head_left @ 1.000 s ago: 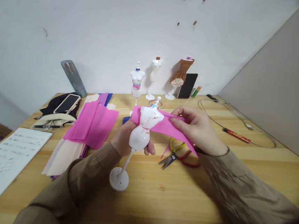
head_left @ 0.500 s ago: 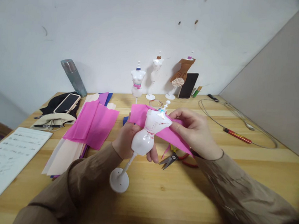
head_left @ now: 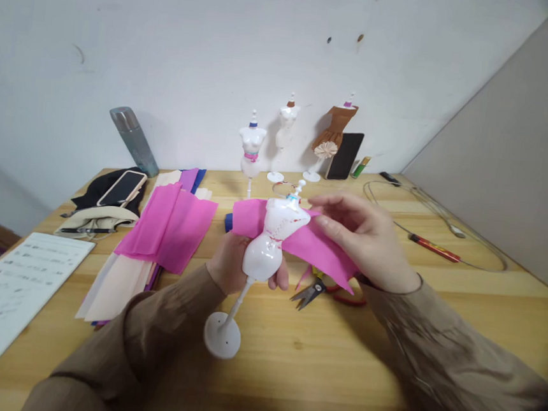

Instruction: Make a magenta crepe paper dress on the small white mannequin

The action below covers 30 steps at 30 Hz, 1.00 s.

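Note:
A small white mannequin, tilted with its head to the upper right, is in my left hand. That hand wraps behind its hips, fingertips showing past the far side. Behind the mannequin's torso lies a strip of pink crepe paper, its two ends sticking out at either side. My right hand is beside the mannequin's shoulder, thumb and fingers apart around the paper's upper edge. Red dotted marks run over the white torso. Below the paper, scissors lie on the table, their handles partly covered.
Folded crepe paper sheets, a phone and a written sheet lie on the left. Along the wall stand a bottle, a white mannequin, another one and one in brown. A red-handled cable tool lies right.
My right thumb and fingers have spread apart from their pinch on the pink paper. The paper's right end hangs slightly lower, and the mannequin has shifted and turned a little.

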### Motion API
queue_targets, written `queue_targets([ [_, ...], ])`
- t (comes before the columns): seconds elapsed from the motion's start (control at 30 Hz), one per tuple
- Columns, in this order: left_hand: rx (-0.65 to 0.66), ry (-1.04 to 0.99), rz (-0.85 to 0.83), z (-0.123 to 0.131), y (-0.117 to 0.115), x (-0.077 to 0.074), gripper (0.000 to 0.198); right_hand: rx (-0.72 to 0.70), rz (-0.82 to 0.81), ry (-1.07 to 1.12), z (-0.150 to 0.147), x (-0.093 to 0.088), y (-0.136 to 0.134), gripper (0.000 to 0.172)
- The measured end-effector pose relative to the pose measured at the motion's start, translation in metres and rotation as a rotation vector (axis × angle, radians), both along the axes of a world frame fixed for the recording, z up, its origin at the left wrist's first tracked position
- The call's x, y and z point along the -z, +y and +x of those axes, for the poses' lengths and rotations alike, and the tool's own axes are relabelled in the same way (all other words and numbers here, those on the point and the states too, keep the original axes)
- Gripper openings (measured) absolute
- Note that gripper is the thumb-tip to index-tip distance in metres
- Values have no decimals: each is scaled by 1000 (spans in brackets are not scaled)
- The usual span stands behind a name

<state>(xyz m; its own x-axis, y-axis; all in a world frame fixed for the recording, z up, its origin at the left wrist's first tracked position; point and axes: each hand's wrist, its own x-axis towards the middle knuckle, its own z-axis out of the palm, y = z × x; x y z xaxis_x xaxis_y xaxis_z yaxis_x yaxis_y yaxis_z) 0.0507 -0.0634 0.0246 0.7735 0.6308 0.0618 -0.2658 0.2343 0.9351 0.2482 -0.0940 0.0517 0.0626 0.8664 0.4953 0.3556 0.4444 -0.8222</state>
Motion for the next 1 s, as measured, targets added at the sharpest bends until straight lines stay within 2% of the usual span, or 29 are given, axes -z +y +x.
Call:
queue_targets([
  [0.2, -110, -34, -46, 0, 3, 3, 49, 152, 255, -98, 7, -4, -4, 18],
  [0.27, -160, -56, -32, -1, 3, 2, 44, 103, 380, -158, 7, -7, -8, 22],
  [0.37, -226, -55, -15, -2, 1, 0, 39, -136, 474, -360, 3, -9, -12, 32],
  [0.4, -242, -49, -14, -2, 1, 0, 39, -176, 488, -441, 1, -8, -11, 34],
  [0.53, -234, -12, 6, -3, 0, -2, 37, -94, 592, -726, -5, 0, -4, 23],
  [0.63, -196, 12, -34, -4, 1, -3, 38, -44, 677, -819, -4, 4, 0, 19],
  [0.7, -170, 9, -64, -4, 1, -3, 41, -96, 679, -778, -3, 4, 0, 19],
  [0.8, -179, -7, -43, -5, 2, -1, 41, -157, 583, -601, 0, -1, -4, 27],
  [0.93, -140, 8, 19, -5, 3, 0, 38, 24, 440, -460, 2, -4, -5, 24],
  [1.0, -103, 11, -2, -5, 2, -1, 41, 62, 299, -386, 2, -4, -3, 27],
])
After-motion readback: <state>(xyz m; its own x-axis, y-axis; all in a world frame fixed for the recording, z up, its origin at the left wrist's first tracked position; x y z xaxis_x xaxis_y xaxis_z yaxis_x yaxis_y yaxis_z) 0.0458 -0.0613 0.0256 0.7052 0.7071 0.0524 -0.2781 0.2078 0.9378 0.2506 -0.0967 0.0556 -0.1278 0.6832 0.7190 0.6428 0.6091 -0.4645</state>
